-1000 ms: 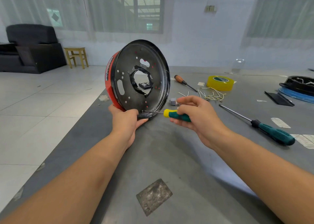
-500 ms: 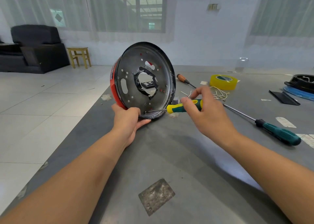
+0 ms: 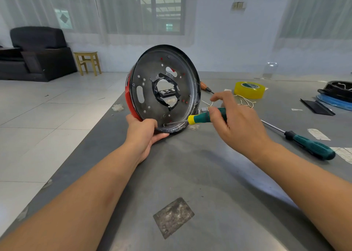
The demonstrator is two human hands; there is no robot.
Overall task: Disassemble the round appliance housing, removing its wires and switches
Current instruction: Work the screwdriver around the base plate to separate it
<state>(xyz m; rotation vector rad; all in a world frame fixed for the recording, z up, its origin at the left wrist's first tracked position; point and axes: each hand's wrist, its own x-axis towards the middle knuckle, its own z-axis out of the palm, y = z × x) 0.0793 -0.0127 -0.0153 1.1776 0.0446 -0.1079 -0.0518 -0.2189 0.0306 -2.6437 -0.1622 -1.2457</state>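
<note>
The round appliance housing (image 3: 163, 90) stands on edge on the grey tabletop (image 3: 200, 174), its perforated metal base facing the camera. The left hand (image 3: 143, 134) grips its lower rim, while the right hand (image 3: 234, 121) holds a green-and-yellow screwdriver (image 3: 200, 118), tip at a screw near that rim. A larger screwdriver (image 3: 304, 144) and yellow tape roll (image 3: 249, 89) lie to the right.

Pale blue wall (image 3: 219, 46) with sheer-curtained barred window (image 3: 141, 8) letting in daylight, white tile floor (image 3: 47, 117), black sofa (image 3: 36, 54) far left, small yellow wooden stool (image 3: 87, 62) beside it.
</note>
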